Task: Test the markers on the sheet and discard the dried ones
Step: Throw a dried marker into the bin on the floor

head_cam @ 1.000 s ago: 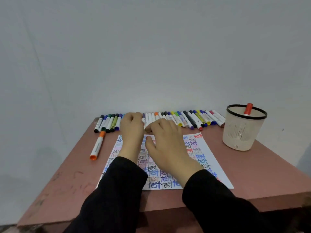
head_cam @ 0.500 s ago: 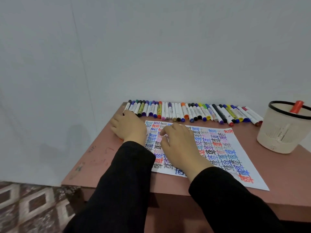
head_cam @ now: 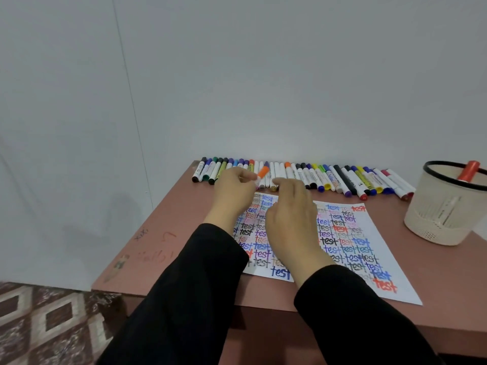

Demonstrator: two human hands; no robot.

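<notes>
The left hand [head_cam: 233, 192] pinches the orange-capped marker [head_cam: 261, 173] over the far edge of the sheet [head_cam: 355, 246], the right hand [head_cam: 291, 206] loosely curled and empty beside it — a hard tug on the cap could knock the row of markers [head_cam: 342, 180] behind out of line.

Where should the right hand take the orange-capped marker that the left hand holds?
Probably take the orange-capped marker by its cap, from the right: the left hand pinches the barrel, so only the cap end sticks out, angled up and right, near the right hand.
</notes>
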